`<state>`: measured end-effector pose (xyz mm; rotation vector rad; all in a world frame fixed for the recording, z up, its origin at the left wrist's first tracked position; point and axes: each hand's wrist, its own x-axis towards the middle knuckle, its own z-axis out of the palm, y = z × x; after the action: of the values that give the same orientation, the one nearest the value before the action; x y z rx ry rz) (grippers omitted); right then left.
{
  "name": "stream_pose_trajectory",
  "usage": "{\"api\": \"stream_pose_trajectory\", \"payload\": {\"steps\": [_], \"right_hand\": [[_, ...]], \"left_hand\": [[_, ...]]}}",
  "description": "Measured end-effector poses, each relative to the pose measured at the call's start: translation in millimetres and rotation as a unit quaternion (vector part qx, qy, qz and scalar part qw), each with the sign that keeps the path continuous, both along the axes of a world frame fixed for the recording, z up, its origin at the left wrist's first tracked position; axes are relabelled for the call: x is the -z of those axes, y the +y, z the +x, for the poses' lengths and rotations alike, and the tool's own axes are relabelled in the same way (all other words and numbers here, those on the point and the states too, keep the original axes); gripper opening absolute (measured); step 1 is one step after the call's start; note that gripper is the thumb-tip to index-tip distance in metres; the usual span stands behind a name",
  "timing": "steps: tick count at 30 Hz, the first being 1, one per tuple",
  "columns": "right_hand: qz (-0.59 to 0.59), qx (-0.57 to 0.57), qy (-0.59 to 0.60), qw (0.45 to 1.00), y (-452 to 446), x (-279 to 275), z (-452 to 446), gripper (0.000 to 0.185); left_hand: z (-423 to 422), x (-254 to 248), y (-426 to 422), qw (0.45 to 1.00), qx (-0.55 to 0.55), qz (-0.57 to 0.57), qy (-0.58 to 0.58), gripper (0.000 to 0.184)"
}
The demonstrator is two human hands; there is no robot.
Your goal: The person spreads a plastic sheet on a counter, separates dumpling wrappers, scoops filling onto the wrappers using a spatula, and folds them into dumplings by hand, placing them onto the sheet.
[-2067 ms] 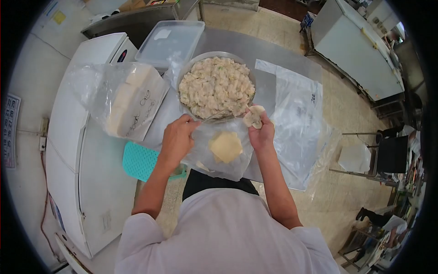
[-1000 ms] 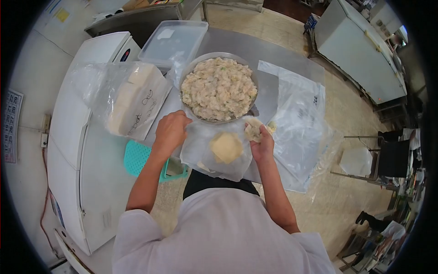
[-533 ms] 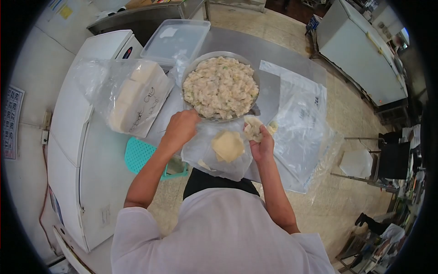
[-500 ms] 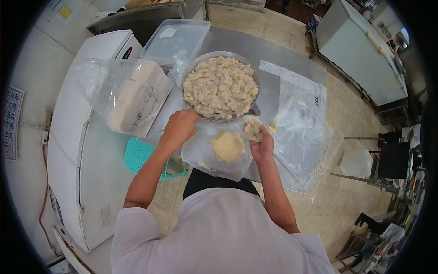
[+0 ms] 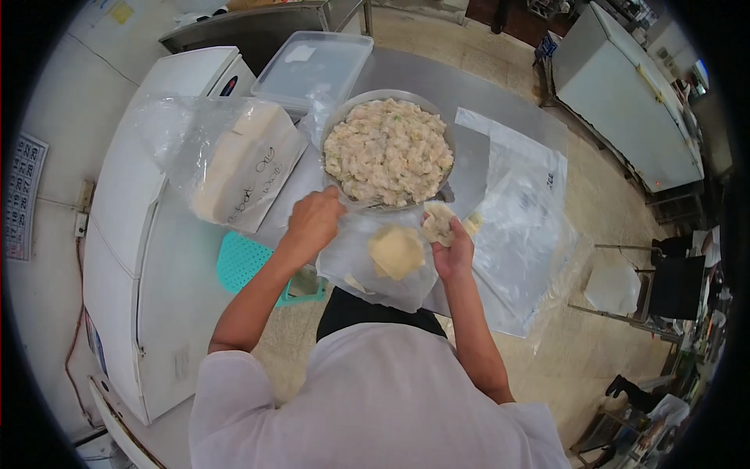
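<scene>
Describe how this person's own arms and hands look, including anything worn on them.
The plain, whitish fabric shirt has loose, short sleeves ending near the elbows, with no markings visible. Both forearms are uncovered. The left hand and right hand are ungloved, and no watch or bracelet shows at either wrist. Rings are too small to judge.

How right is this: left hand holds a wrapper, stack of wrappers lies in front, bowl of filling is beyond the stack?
Wrong hand: the head view shows the wrapper in the right hand, not the left hand. The rest stands: stack in front, bowl of filling beyond it.
</scene>
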<state>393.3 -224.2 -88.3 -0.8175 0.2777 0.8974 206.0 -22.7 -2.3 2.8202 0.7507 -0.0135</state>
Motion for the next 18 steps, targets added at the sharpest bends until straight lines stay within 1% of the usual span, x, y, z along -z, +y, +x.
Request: {"api": "stream_pose_trajectory", "payload": {"steps": [3,6,7,9,10,12,13,15,16,17,18], "right_hand": [[-0.011,-0.002,-0.007,1.0,-4.3,-4.2,3.4,0.044],[-0.01,0.0,-0.007,1.0,-4.2,0.2,3.4,0.044],[-0.009,-0.001,-0.007,1.0,-3.7,0.0,2.8,0.044],[0.004,-0.002,0.007,1.0,-2.7,-0.4,1.8,0.044],[0.002,0.002,0.008,1.0,-3.9,1.0,1.4,0.044],[0.013,-0.007,0.003,1.0,-3.4,3.6,1.1,0.041],[0.013,-0.008,0.003,1.0,-2.8,3.7,0.5,0.041],[0.019,-0.003,0.009,1.0,-0.7,3.5,-0.3,0.041],[0.019,-0.002,0.008,1.0,0.3,2.1,-1.1,0.041],[0.021,-0.006,0.007,1.0,0.7,0.8,-1.6,0.041],[0.023,-0.01,0.004,1.0,1.1,-0.6,-1.4,0.041]], "left_hand": [[-5.8,-39.7,0.1,0.999,-0.022,0.009,-0.028,0.034],[-6.7,-32.8,3.0,0.999,-0.035,0.018,0.003,0.032],[-8.1,-23.6,3.5,0.999,-0.036,0.019,0.003,0.032],[-7.7,-3.7,6.4,0.998,-0.042,-0.011,0.048,0.032],[-5.5,-6.4,4.8,0.998,-0.038,-0.012,0.049,0.032],[-3.7,-12.3,1.2,0.998,-0.042,-0.048,0.014,0.034],[-3.6,-11.1,1.9,0.998,-0.043,-0.049,0.014,0.034],[-1.4,-6.0,7.6,0.996,-0.002,-0.081,-0.049,0.021],[-0.3,-0.6,12.9,0.996,0.0,-0.08,-0.05,0.021],[1.2,4.5,19.2,0.981,-0.027,-0.185,-0.059,0.021],[1.3,9.0,25.0,0.954,-0.052,-0.287,-0.068,0.021]]}}
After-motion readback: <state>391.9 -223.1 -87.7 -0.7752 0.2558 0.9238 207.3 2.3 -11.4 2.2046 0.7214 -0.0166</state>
